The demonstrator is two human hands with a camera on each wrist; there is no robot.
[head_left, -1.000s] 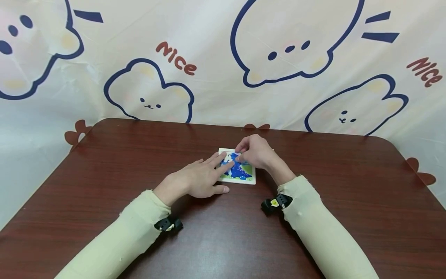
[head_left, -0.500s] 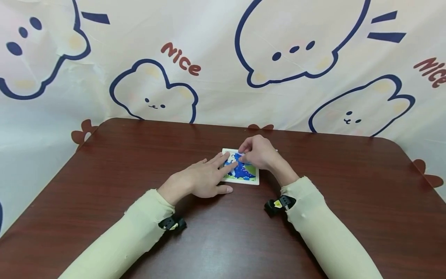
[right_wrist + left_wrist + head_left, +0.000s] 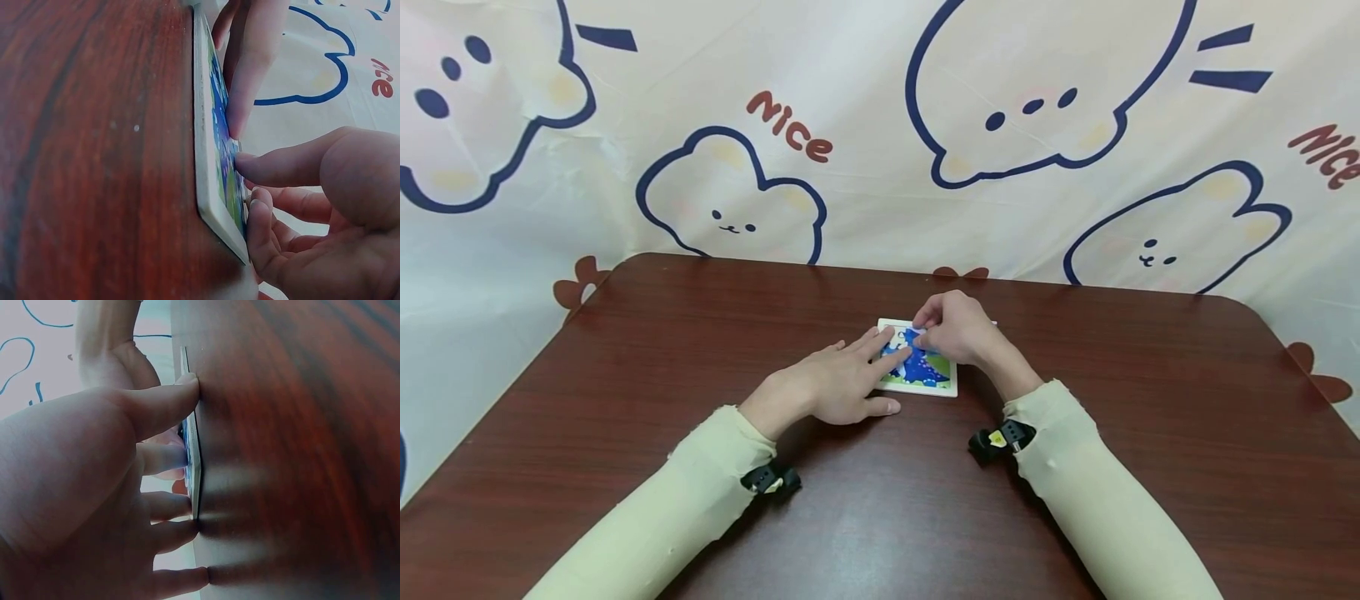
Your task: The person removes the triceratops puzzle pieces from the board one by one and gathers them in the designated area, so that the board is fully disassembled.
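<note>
A small square puzzle (image 3: 919,367) in a white frame lay flat on the brown table (image 3: 625,375), a little past the table's middle toward twelve o'clock. Its picture showed a blue figure on green ground.

The left hand (image 3: 835,383) came at the puzzle from eight o'clock. It lay flat and open, palm down, with straight fingers (image 3: 164,403) pressing on the puzzle's nine o'clock edge and picture; the thumb rested on the table at the puzzle's seven o'clock corner.

The right hand (image 3: 958,329) sat at the puzzle's one o'clock side. Its fingers (image 3: 284,164) were bent, their tips pressed down on the picture near the twelve o'clock edge. Whether they pinched a loose piece could not be told from any view.

Both forearms wore pale yellow sleeves (image 3: 1097,492), each with a black wrist camera (image 3: 1000,437). A cloth (image 3: 865,192) printed with cartoon animals and the word "Nice" hung behind the table at twelve o'clock.
</note>
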